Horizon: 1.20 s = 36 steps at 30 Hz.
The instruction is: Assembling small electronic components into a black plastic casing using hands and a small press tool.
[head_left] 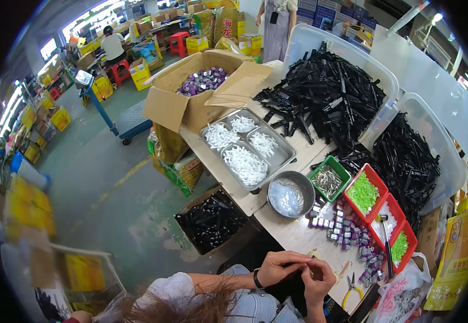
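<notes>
My left hand (280,268) and my right hand (319,275) meet fingertip to fingertip at the table's front edge. Both are closed in a pinch, and whatever sits between the fingertips is too small and covered to name. A dark band (257,278) circles my left wrist. Just beyond the hands lie many small purple-and-silver blocks (347,229), loose on the table. Pliers with yellow handles (352,293) rest to the right of my right hand. Further right, a small hammer (388,245) leans across the red bins (391,214).
A round metal bowl (291,195), a green bin of metal pins (329,178) and a divided steel tray of white pieces (271,171) stand beyond. Black strips heap from clear tubs (395,81). Left are a cardboard box (165,107) and a floor box (212,222). A person (277,24) stands behind.
</notes>
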Each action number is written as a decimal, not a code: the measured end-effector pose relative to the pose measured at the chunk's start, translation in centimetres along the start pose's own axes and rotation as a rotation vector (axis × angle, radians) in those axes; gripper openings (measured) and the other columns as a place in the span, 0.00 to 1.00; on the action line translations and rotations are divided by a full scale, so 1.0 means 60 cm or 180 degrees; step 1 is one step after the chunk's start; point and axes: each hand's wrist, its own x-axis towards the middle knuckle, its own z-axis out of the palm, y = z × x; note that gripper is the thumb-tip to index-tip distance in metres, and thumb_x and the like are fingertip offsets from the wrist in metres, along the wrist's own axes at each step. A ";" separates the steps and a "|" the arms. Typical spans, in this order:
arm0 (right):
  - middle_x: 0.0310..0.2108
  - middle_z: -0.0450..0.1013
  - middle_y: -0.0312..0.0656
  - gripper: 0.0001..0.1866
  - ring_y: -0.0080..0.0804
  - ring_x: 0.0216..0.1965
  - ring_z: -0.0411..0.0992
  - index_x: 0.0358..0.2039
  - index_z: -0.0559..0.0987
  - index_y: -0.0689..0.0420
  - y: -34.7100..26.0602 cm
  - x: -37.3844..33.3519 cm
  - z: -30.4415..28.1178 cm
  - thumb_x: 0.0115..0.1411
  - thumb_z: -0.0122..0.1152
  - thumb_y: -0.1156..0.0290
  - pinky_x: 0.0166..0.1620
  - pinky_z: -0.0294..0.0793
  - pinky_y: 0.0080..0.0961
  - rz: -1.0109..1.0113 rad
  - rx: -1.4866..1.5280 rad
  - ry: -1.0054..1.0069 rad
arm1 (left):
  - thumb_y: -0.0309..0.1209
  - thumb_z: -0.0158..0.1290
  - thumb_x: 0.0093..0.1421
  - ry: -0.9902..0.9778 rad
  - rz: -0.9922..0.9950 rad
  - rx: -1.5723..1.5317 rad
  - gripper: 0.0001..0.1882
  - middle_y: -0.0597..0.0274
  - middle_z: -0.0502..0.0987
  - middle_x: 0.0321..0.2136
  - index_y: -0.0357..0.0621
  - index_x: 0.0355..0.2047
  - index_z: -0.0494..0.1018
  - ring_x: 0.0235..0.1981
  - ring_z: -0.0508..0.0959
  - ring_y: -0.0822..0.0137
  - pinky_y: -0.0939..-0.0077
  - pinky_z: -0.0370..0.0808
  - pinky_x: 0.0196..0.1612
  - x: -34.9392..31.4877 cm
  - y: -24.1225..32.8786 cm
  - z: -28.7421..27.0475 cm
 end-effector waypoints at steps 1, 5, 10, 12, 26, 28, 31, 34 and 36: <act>0.33 0.74 0.40 0.09 0.23 0.35 0.75 0.34 0.76 0.67 0.003 0.000 0.002 0.51 0.61 0.88 0.42 0.76 0.19 -0.0049 -0.0096 -0.0015 | 0.18 0.56 0.57 0.0049 0.0014 0.0015 0.12 0.52 0.80 0.42 0.39 0.42 0.80 0.43 0.81 0.65 0.76 0.76 0.46 -0.003 -0.002 -0.001; 0.33 0.74 0.40 0.09 0.23 0.34 0.74 0.34 0.77 0.67 0.006 0.001 -0.004 0.50 0.61 0.88 0.41 0.75 0.18 -0.0116 -0.0356 -0.0116 | 0.17 0.55 0.57 0.0121 0.0004 -0.0156 0.12 0.52 0.80 0.42 0.39 0.41 0.80 0.43 0.81 0.65 0.76 0.76 0.46 -0.009 -0.020 0.003; 0.34 0.74 0.41 0.10 0.23 0.35 0.73 0.35 0.76 0.68 0.016 0.003 -0.016 0.51 0.60 0.88 0.43 0.74 0.20 -0.0098 -0.0090 0.0106 | 0.17 0.55 0.57 0.0116 0.0102 -0.0294 0.12 0.52 0.80 0.42 0.39 0.41 0.80 0.42 0.81 0.64 0.77 0.77 0.45 0.000 -0.024 0.027; 0.34 0.74 0.41 0.10 0.24 0.37 0.73 0.36 0.76 0.68 0.024 0.004 -0.024 0.52 0.60 0.87 0.44 0.74 0.20 -0.0068 0.0012 0.0193 | 0.17 0.55 0.57 0.0130 0.0025 -0.0176 0.12 0.52 0.81 0.42 0.38 0.41 0.80 0.41 0.81 0.64 0.77 0.77 0.45 0.012 -0.018 0.030; 0.36 0.74 0.45 0.10 0.30 0.38 0.74 0.36 0.76 0.69 0.033 -0.032 -0.093 0.50 0.58 0.88 0.45 0.75 0.23 -0.0073 -0.0200 0.0307 | 0.17 0.55 0.57 -0.0449 -0.0200 -0.0429 0.10 0.51 0.80 0.42 0.36 0.40 0.79 0.47 0.79 0.63 0.73 0.75 0.50 0.001 -0.032 0.081; 0.36 0.74 0.46 0.10 0.30 0.38 0.74 0.35 0.77 0.69 0.039 -0.041 -0.106 0.50 0.58 0.88 0.45 0.75 0.24 -0.0143 -0.0280 0.0306 | 0.17 0.56 0.57 -0.0610 -0.0229 -0.0582 0.10 0.51 0.79 0.44 0.37 0.40 0.79 0.48 0.79 0.62 0.73 0.75 0.51 -0.004 -0.036 0.085; 0.35 0.74 0.45 0.10 0.30 0.36 0.74 0.34 0.76 0.68 0.032 -0.048 -0.116 0.49 0.57 0.89 0.42 0.75 0.23 -0.0268 -0.0353 0.0241 | 0.16 0.56 0.57 -0.0779 -0.0001 -0.0263 0.11 0.51 0.78 0.46 0.38 0.40 0.79 0.49 0.78 0.62 0.73 0.75 0.51 0.002 -0.028 0.079; 0.32 0.73 0.43 0.10 0.29 0.32 0.72 0.32 0.76 0.66 0.022 -0.054 -0.128 0.48 0.56 0.90 0.39 0.74 0.22 -0.0283 -0.0570 0.0354 | 0.18 0.59 0.54 -0.0446 0.0014 0.0280 0.11 0.56 0.78 0.38 0.41 0.38 0.81 0.39 0.79 0.68 0.78 0.75 0.42 0.002 -0.010 0.065; 0.30 0.73 0.42 0.10 0.28 0.31 0.72 0.32 0.76 0.65 0.036 -0.047 -0.146 0.48 0.57 0.90 0.38 0.73 0.22 -0.0507 -0.0739 0.0525 | 0.19 0.61 0.51 -0.0258 0.0035 0.0753 0.10 0.61 0.77 0.31 0.42 0.34 0.82 0.30 0.77 0.71 0.80 0.72 0.34 0.021 0.002 0.042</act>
